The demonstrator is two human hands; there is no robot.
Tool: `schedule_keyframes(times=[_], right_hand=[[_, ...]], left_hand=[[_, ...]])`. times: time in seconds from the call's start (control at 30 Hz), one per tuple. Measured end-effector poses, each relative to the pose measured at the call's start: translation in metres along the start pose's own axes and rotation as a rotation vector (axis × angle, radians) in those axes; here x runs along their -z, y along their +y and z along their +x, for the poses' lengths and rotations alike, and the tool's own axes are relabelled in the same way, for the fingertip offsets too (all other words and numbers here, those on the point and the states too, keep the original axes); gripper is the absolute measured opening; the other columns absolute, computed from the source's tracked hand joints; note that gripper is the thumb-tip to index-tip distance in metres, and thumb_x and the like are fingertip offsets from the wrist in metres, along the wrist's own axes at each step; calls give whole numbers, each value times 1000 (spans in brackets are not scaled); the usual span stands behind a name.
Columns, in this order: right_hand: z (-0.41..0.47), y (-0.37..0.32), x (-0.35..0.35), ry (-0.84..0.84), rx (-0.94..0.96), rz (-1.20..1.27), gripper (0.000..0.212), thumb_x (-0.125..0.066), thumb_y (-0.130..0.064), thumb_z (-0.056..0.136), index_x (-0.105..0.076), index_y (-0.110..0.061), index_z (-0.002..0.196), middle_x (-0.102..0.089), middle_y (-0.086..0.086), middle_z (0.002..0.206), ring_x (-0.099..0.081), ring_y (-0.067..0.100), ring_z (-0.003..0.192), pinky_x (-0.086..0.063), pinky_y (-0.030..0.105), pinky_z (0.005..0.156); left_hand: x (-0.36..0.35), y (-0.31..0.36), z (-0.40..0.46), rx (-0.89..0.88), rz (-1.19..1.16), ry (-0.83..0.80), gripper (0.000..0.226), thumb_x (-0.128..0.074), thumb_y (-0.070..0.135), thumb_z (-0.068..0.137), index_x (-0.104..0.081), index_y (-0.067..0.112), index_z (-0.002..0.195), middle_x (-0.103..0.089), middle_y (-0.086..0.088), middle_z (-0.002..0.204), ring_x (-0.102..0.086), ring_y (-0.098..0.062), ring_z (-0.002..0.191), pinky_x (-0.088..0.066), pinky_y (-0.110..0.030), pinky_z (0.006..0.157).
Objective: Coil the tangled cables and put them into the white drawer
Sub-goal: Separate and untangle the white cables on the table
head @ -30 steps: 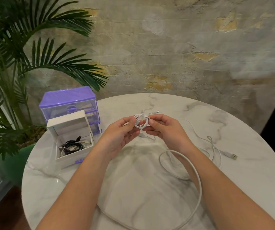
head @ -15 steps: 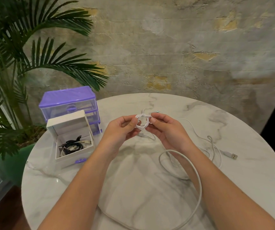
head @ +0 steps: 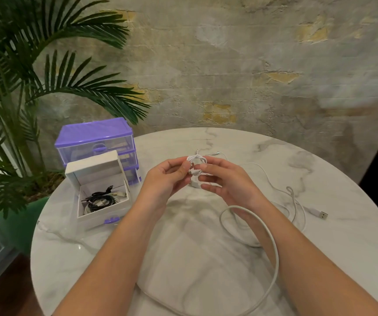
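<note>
1. Above the middle of the marble tabletop [head: 206,258], both hands hold a small white cable coil [head: 196,164]; the left hand [head: 167,176] pinches its left side with thumb and fingers, and the right hand [head: 225,179] pinches its right side, lower fingers spread loose.
2. Step in hand, as judged: securing the finished coil, its plug end [head: 194,184] hanging below.
3. White drawer [head: 102,190] stands open at left, just before the purple organiser [head: 96,140], with dark cables [head: 100,200] inside.
4. Outstanding: a thick white cable [head: 267,236] and a thin USB cable [head: 297,201] lie loose at right.
5. Next move calls for carrying the coil left into the drawer without letting it spring open.
</note>
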State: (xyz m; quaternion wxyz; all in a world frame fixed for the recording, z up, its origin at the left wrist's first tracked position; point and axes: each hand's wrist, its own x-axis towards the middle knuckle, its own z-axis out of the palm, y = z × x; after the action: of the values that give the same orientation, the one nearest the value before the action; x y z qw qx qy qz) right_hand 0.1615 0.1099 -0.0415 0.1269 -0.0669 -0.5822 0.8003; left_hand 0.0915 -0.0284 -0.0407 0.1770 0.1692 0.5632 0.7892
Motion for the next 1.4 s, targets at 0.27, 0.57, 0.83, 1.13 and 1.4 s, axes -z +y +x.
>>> schedule_keyframes(times=[0.27, 0.57, 0.83, 1.13, 1.4], right_hand=[[-1, 3, -4, 1, 0, -17, 27, -68, 4, 83, -65, -3, 109, -67, 12, 85, -64, 22, 71, -57, 27, 67], [2, 1, 0, 134, 73, -93, 35, -70, 9, 79, -66, -5, 110, -72, 6, 84, -65, 9, 59, -52, 19, 57], [-1, 1, -2, 78, 223, -314, 42, -71, 7, 79, -70, -22, 109, -73, -3, 97, -63, 7, 66, -50, 16, 64], [3, -7, 8, 89, 42, -135, 28, -75, -11, 80, -72, 1, 106, -71, 10, 85, -62, 15, 66, -56, 23, 66], [1, -40, -4, 58, 107, -467, 20, -80, -13, 77, -73, -6, 94, -69, 3, 78, -62, 13, 69, -51, 22, 63]], left_hand=[[-6, -5, -2, -34, 54, -22, 15, -64, 11, 90, -69, 9, 104, -74, -3, 89, -69, -10, 75, -55, -16, 67], [-4, -12, 3, -57, 409, -64, 17, -55, 18, 97, -66, 10, 108, -68, -6, 94, -64, -14, 84, -57, -22, 65], [2, -6, 4, -20, 152, -24, 22, -57, 14, 95, -66, 1, 110, -68, -11, 92, -64, -16, 81, -58, -21, 71], [1, 0, 1, -49, 50, -104, 19, -60, 12, 93, -65, 6, 110, -72, -9, 101, -71, -18, 91, -57, -24, 79], [1, 11, -1, -55, 19, -7, 23, -62, 14, 92, -65, 1, 111, -70, -10, 86, -69, -14, 74, -58, -21, 70]])
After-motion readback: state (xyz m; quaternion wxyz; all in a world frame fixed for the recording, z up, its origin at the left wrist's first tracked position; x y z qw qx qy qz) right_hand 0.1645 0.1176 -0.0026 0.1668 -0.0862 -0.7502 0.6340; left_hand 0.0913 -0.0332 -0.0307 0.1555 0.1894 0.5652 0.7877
